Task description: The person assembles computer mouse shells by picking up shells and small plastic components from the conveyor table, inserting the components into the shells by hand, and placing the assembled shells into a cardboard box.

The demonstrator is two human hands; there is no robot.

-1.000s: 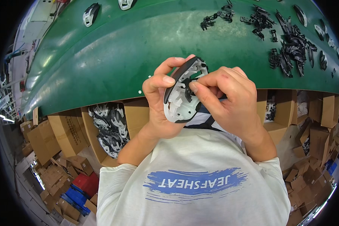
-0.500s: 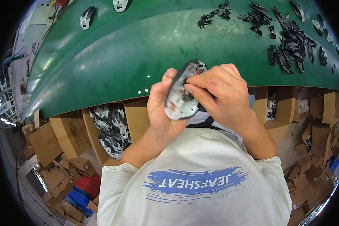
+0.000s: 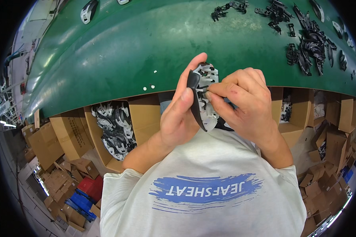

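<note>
Two bare hands, seen in the head view, meet at a black-and-white mouse-shaped shell [image 3: 207, 114] held in the air at the near edge of a green worktable [image 3: 106, 51]. The left hand [image 3: 178, 118] grasps it, thumb on its black outer side, the ribbed white inside turned toward the right hand [image 3: 247, 96]. That hand's thumb and forefinger are pinched on a slim black part [image 3: 202, 88] inside the shell, the other fingers curled in. Left of the hands, three small white pieces [image 3: 144, 89] lie close to the table's near edge. Toward its right edge sprawls a heap of curved black parts [image 3: 315, 49]; black brackets [image 3: 279, 14] lie in loose clusters farther from the near edge. Another two-tone shell [image 3: 89, 12] rests toward the left edge, well away from the near one. Below the near edge, on the left, an open cardboard box [image 3: 146, 116] contains many loose shell pieces [image 3: 116, 130].
</note>
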